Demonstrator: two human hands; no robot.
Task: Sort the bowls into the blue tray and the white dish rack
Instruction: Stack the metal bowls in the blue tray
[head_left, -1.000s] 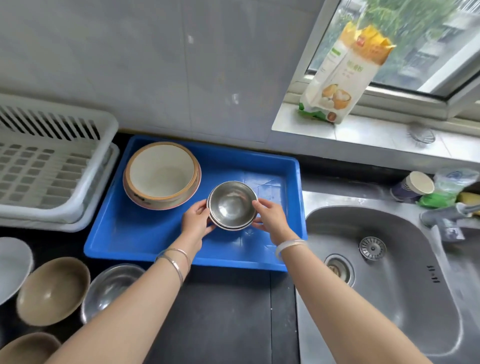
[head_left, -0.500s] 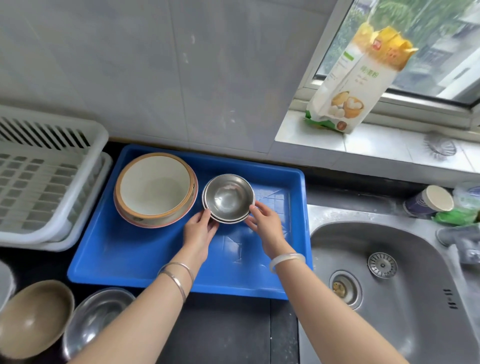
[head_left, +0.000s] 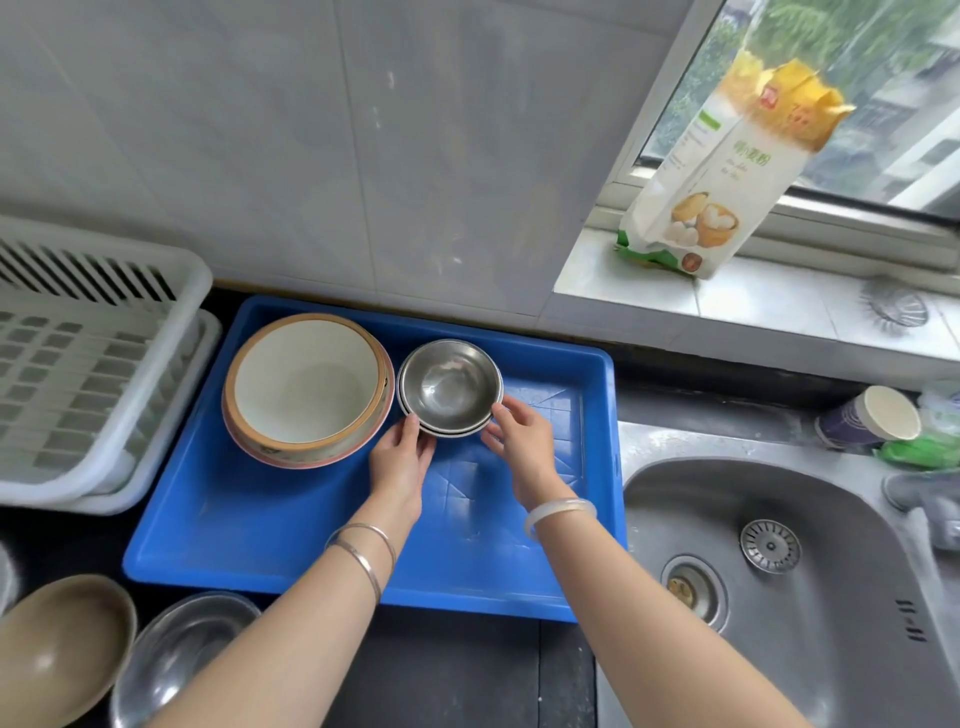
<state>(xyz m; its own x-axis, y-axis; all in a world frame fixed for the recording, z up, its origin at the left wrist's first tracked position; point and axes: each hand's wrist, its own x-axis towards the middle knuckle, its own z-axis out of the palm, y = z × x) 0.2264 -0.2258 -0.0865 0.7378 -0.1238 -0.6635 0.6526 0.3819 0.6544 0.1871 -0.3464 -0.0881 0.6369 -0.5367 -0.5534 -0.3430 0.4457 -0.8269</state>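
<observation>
A small stack of steel bowls (head_left: 449, 387) rests in the far middle of the blue tray (head_left: 260, 519), right beside a stack of large cream ceramic bowls (head_left: 306, 384). My left hand (head_left: 402, 457) touches the steel stack's near-left rim and my right hand (head_left: 519, 441) its near-right rim, fingers curled against it. The white dish rack (head_left: 78, 389) stands to the left of the tray with no bowls visible in it. On the dark counter at the near left sit a brown bowl (head_left: 57, 649) and a larger steel bowl (head_left: 176, 654).
A steel sink (head_left: 805, 571) lies right of the tray. A flour bag (head_left: 727, 171) stands on the window sill, and a paper cup (head_left: 872, 421) lies behind the sink. A tiled wall runs just behind the tray.
Both hands have carried the steel bowls away from me to the tray's far side, up against the ceramic stack.
</observation>
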